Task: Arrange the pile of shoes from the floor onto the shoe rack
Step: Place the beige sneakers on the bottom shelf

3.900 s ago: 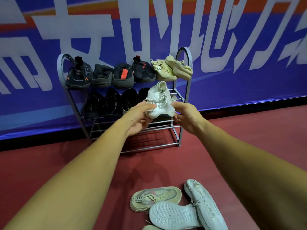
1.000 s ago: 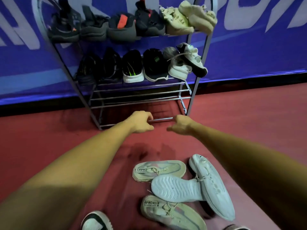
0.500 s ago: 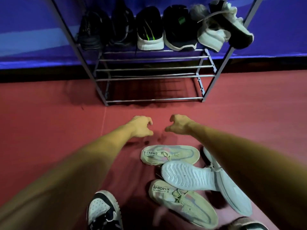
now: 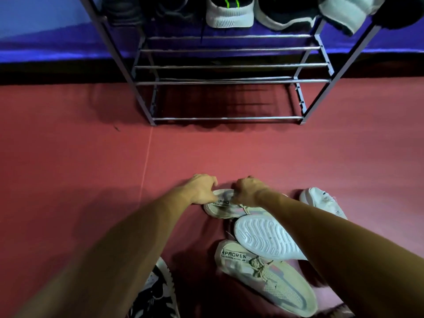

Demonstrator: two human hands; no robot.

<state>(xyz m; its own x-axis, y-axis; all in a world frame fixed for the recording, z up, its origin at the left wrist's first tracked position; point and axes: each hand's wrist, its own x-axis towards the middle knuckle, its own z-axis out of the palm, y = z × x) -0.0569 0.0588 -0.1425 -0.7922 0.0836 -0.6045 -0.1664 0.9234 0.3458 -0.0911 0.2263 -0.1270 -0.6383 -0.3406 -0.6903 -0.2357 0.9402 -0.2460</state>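
Pick-up step: left hand (image 4: 202, 189) and right hand (image 4: 247, 191) both grip the far beige shoe (image 4: 220, 207) at its heel end; next, probably a lift onto the rack (image 4: 229, 83).

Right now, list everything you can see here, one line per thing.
Shoe rack: one, grey metal, against the blue wall.
Shoes on rack: several, mostly black, some white, on the shelf at the top edge, cut off.
Far beige shoe: one, beige, on the floor in front of the rack.
Near beige shoe: one, beige, on the floor nearer the camera.
Sole-up shoe: one, white, between the two beige shoes.
White shoe: one, white, on the floor to the right.
Black-and-white shoe: one, at the bottom edge under the left forearm.
Floor: red.
Hands: left and right, both gripping the far beige shoe's heel end.
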